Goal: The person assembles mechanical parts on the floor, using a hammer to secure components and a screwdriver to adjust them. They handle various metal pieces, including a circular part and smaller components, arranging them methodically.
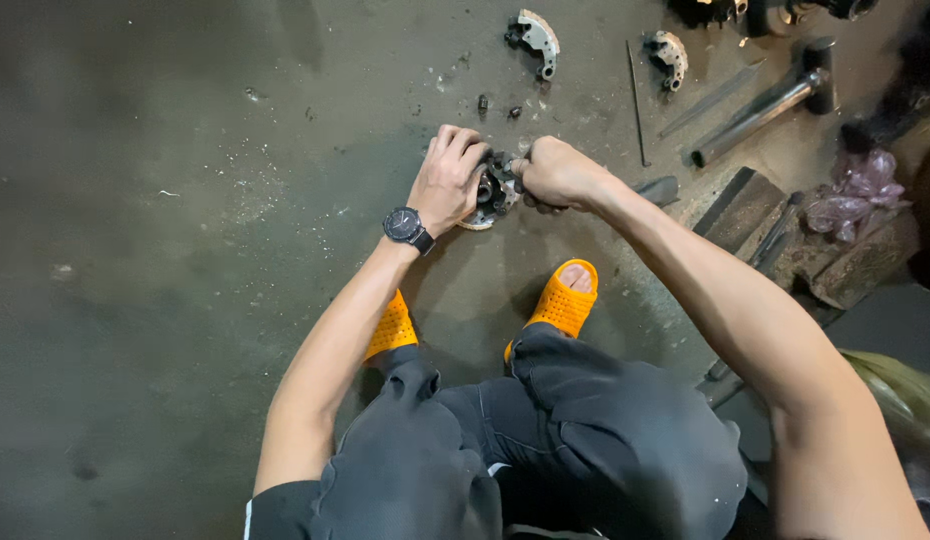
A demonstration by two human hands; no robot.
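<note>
Squatting stance: person is crouching on the concrete floor [165, 300], both forearms reaching forward and converging on one spot.
Left hand: left hand [447, 180] is arching over the round metal part [495, 192], wrist bent, fingers curling down onto its top edge and gripping it; a black wristwatch [407, 227] is sitting on the wrist.
Right hand: right hand [557, 172] is closing into a tight fist at the part's 3 o'clock side, knuckles up, pressing against it; whether a tool is inside the fist I cannot tell.
Part location: the metal part is resting on the floor just ahead of the feet, wedged between both hands.
Feet: orange slippers [563, 300] are planting at 6 o'clock of the part.
Around 12 o'clock: a curved shoe-shaped metal piece [537, 38] is lying well apart, with a second one [669, 56] at 1 o'clock.
Around 2 o'clock: a thin rod [637, 100] and a heavy metal bar [760, 112] are lying on the floor.
</note>
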